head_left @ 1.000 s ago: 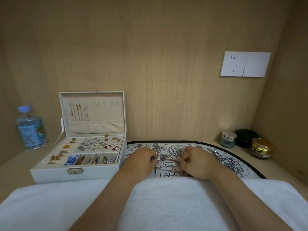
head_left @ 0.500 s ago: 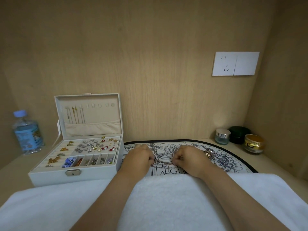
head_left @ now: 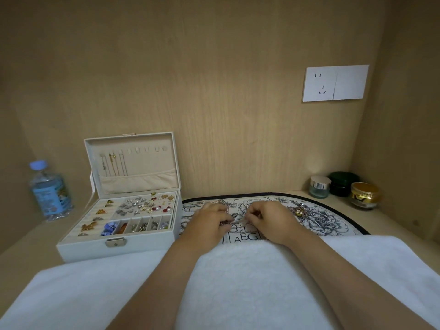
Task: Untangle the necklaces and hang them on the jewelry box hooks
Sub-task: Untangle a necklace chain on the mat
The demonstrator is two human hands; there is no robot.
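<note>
A white jewelry box (head_left: 71,248) stands open at the left, its lid upright with a row of hooks (head_left: 145,150). Three thin chains (head_left: 114,165) hang from the leftmost hooks. Both my hands rest on a floral printed mat (head_left: 333,222). My left hand (head_left: 209,222) and my right hand (head_left: 269,220) are curled, fingertips close together, pinching a fine silver necklace (head_left: 234,216) stretched between them. A gold and silver tangle of jewelry (head_left: 298,210) lies on the mat just right of my right hand.
A white towel (head_left: 238,282) covers the near desk under my forearms. A water bottle (head_left: 50,191) stands far left. Three cosmetic jars (head_left: 320,186) sit at the back right corner. A wall socket (head_left: 334,83) is on the wooden back panel.
My hands have drawn slightly closer together over the necklace; the camera view has shifted a little.
</note>
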